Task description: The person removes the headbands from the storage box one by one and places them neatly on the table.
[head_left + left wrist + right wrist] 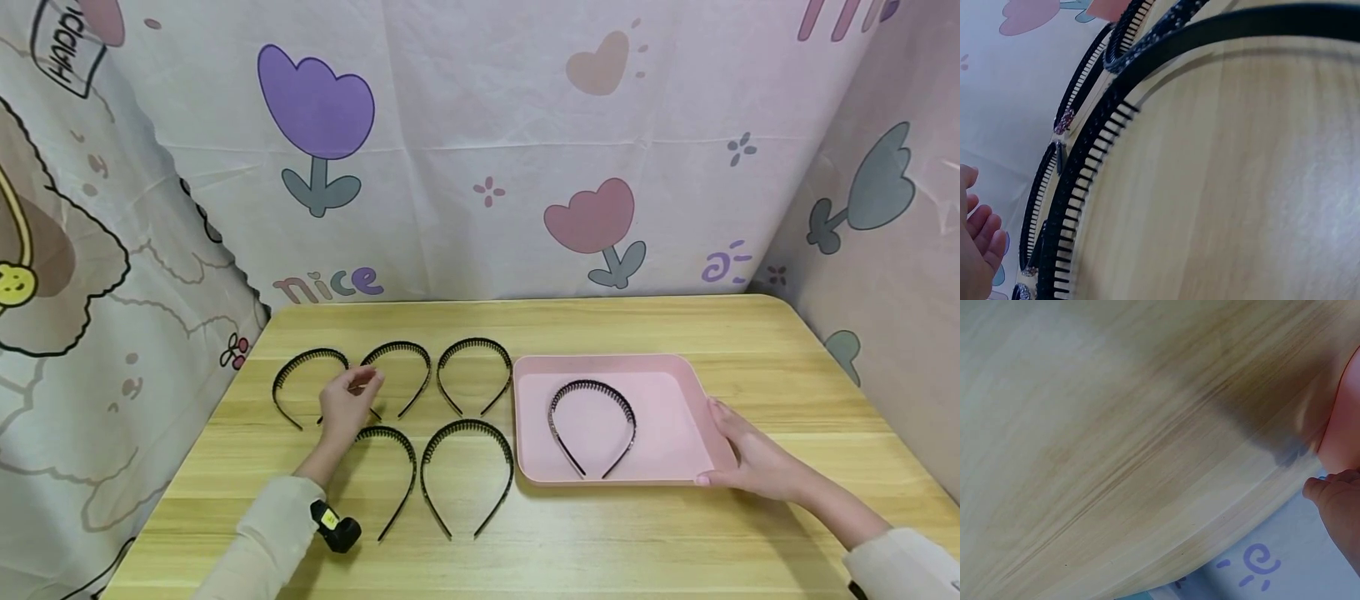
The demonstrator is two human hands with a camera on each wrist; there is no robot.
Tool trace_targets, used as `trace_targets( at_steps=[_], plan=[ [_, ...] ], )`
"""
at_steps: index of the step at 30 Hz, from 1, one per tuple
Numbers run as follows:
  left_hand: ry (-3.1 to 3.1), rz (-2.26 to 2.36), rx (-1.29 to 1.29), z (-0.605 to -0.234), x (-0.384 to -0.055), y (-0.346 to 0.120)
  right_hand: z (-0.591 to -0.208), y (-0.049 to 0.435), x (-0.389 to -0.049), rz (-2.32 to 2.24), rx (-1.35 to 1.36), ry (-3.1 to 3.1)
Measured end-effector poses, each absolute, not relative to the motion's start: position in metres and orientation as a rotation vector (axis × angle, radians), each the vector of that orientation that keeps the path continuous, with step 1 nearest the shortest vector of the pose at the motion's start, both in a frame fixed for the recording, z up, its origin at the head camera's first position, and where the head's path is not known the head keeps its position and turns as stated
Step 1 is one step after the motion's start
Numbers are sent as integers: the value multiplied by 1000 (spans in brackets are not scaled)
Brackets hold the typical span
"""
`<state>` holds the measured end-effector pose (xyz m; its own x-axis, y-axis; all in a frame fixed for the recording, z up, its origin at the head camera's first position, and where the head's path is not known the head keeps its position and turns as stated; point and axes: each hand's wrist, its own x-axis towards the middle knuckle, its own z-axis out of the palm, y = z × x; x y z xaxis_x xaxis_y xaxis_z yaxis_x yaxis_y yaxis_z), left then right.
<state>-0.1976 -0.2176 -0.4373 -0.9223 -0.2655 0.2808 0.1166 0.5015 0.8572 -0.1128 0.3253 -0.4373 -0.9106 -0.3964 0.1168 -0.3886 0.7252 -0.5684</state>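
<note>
My left hand (347,410) is over the left part of the headbands in the head view, fingers loosely bent and holding nothing. Behind it lie a black toothed headband (309,353) and a second headband (401,344), each partly covered by the hand. A nearer headband (412,467) lies beside its wrist; that one's left side is hidden. My right hand (759,460) grips the right edge of a pink tray (722,446), thumb at the near corner. Inside the tray rests one headband (592,384), its ends toward me.
Two more headbands lie left of the tray, a far headband (474,341) and a near headband (467,423). Everything stands on a wood-grain table (600,542). A printed cloth (450,167) hangs along its back and sides.
</note>
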Motion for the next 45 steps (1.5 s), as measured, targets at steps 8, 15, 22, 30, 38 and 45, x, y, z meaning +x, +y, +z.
trace_targets(
  at_steps=[8, 15, 22, 30, 38, 45],
  plan=[
    [-2390, -1418, 69, -438, -194, -211, -436, 324, -113, -929, -649, 2910],
    [-2429, -1430, 68, -436, -192, -202, -436, 324, -113, -911, -640, 2915],
    [-2408, -1475, 6, -436, -193, -192, -436, 324, -114, -906, -639, 2927],
    [-2410, -1500, -36, -437, -189, -183, -436, 323, -113, -916, -627, 2924],
    [-2413, -1513, -64, -439, -185, -176, -436, 323, -113, -923, -639, 2922],
    [-2419, -1581, -49, -426, -179, -164, -436, 325, -113, -914, -632, 2925]
  ],
)
